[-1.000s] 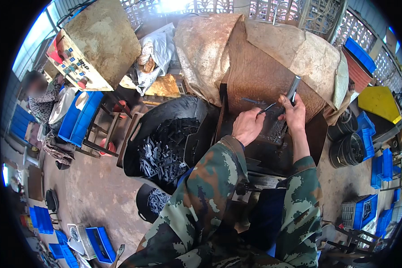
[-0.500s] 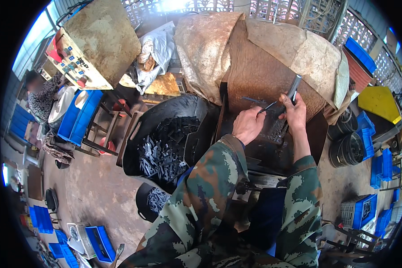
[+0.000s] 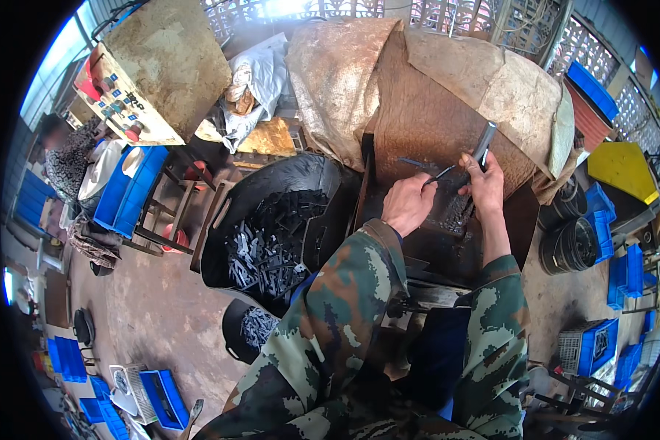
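My left hand [image 3: 409,205] is closed on a thin dark metal strip [image 3: 441,174], whose free end points up and right toward my other hand. In my right hand [image 3: 485,183] a grey metal rod [image 3: 484,139] is gripped, its top sticking up above the fingers. Both hands hover over a dark, dirty metal work tray [image 3: 418,253]. Below my right hand stands a dark, rough metal block [image 3: 456,217], partly covered by the hand. Another thin strip [image 3: 411,161] lies behind my left hand.
Left of the tray stands a black tub [image 3: 216,249] of dark metal pieces, with a smaller black bucket [image 3: 235,330] of pieces nearer me. Brown sheeting [image 3: 447,95] drapes behind. A control box [image 3: 161,66] is at far left; a person [image 3: 70,165] sits beyond it.
My hands, the strip and the rod stay almost in place. The rod's top has shifted very slightly to the right.
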Motion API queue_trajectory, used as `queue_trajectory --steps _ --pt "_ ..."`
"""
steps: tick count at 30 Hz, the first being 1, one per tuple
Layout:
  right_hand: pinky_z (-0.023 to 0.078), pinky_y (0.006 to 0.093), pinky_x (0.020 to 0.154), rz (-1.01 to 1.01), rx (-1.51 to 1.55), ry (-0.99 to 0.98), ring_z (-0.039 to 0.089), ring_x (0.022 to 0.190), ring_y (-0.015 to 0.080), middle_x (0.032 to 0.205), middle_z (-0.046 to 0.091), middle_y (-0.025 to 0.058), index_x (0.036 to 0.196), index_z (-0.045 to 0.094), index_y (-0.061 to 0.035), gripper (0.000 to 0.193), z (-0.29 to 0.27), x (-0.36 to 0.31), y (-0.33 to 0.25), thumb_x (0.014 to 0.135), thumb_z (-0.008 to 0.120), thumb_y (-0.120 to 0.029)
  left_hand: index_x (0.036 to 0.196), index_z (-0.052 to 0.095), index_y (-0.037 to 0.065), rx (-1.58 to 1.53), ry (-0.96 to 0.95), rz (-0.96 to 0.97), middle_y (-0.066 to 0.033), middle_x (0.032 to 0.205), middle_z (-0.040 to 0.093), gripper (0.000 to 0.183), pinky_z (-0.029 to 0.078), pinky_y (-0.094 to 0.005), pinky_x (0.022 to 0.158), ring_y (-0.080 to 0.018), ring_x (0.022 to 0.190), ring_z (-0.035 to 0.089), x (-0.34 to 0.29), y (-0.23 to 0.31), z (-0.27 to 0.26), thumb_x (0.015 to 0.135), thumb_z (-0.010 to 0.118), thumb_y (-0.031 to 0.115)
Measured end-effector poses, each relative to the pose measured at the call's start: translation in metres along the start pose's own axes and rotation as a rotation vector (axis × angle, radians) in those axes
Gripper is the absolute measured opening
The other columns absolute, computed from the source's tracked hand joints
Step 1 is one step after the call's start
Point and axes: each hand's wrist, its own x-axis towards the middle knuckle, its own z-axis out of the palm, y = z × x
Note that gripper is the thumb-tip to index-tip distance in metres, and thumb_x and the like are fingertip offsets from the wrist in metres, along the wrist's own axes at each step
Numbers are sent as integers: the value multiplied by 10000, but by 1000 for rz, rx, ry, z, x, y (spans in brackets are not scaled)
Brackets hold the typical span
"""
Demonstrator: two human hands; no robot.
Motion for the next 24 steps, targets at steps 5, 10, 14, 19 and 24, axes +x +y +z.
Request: queue_trajectory --steps 5,10,14,19,24 --pt "517 260 441 7 -25 4 621 692 115 929 676 57 1116 647 -55 224 0 0 -1 948 688 -197 1066 716 52 4 -5 -4 -194 826 701 246 531 -394 706 -327 752 692 0 1 -1 921 562 175" --pt "515 260 439 6 -11 -2 618 685 116 921 676 57 1107 644 -54 221 0 0 -1 949 689 -202 1066 716 53 3 -1 -13 -193 838 704 245 532 -396 717 -332 766 694 0 2 -1 921 560 175" --pt "513 259 436 5 -3 -3 609 672 114 908 673 56 1093 642 -51 223 1 -1 -2 949 691 -214 1067 715 53 8 -7 -17 -194 856 707 246 534 -400 729 -340 788 696 0 2 -1 921 558 174" --pt "494 239 460 12 -26 -23 589 642 101 928 672 49 1151 616 -72 254 0 -2 -4 953 688 -214 1067 714 53 10 -14 -21 -196 874 709 244 536 -401 739 -345 808 699 0 2 -1 921 558 173" --pt "493 239 458 13 -32 -21 586 637 100 928 672 48 1150 615 -69 254 0 -1 -3 955 686 -215 1015 696 78 -28 17 13 -225 849 688 219 523 -511 728 -445 843 658 1 -2 2 925 608 257"
